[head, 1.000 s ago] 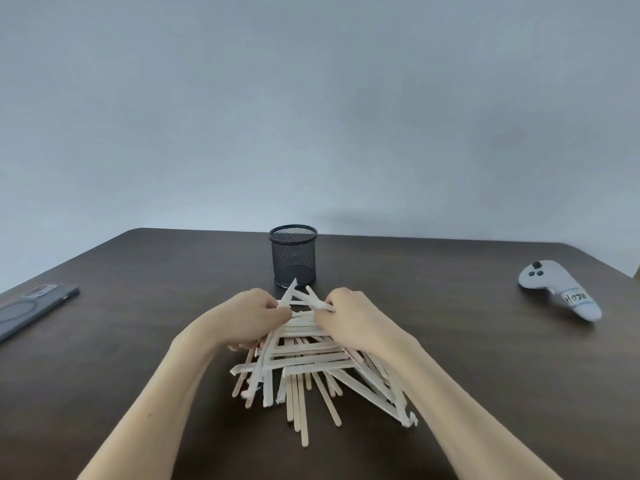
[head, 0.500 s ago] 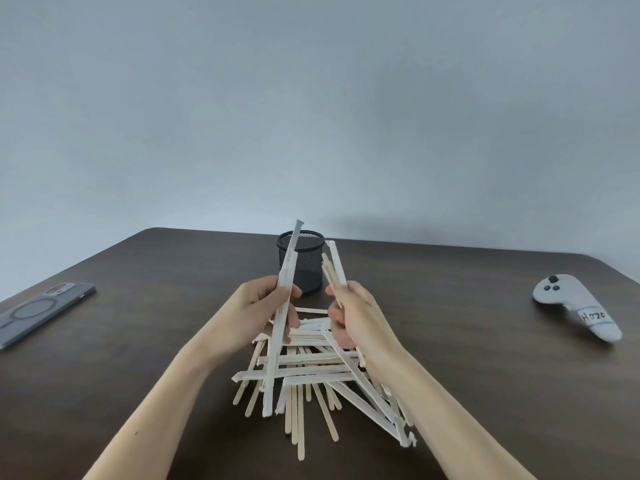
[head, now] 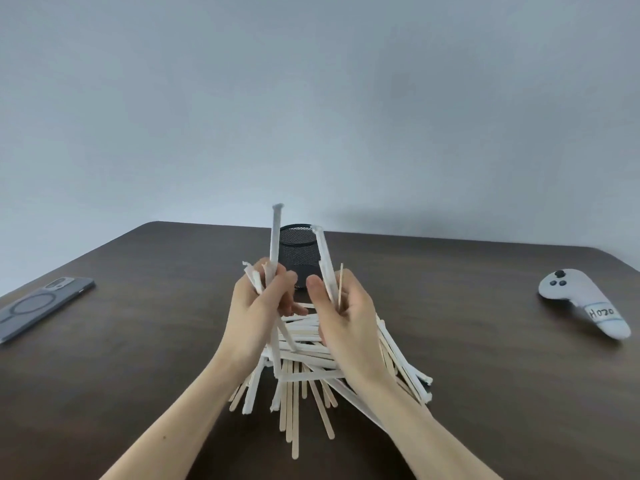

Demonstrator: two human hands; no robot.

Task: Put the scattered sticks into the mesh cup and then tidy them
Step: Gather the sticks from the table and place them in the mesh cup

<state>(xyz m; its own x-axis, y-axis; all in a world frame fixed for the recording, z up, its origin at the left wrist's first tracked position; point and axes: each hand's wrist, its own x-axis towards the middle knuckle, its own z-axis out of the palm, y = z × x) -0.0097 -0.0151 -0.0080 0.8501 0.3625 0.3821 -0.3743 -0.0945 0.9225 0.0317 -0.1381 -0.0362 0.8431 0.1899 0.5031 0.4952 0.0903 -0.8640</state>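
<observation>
A black mesh cup (head: 300, 252) stands upright on the dark wooden table (head: 485, 375), just beyond my hands. A heap of pale sticks (head: 304, 382), some bare wood and some in white paper wrappers, lies crisscrossed on the table beneath my hands. My left hand (head: 258, 306) grips a few wrapped sticks (head: 275, 244) held nearly upright, the longest rising past the cup's rim. My right hand (head: 341, 317) grips a wrapped stick (head: 325, 265) and a thin bare one, also upright. Both hands hover above the heap, in front of the cup.
A grey phone (head: 41, 304) lies flat near the table's left edge. A white handheld controller with a label (head: 585, 303) rests at the right. The table's far edge runs just behind the cup, with a plain wall beyond.
Both hands have closed on sticks in the heap and lifted them, tipping them from lying flat to nearly upright. The raised bundles now stand higher and closer to the cup.
</observation>
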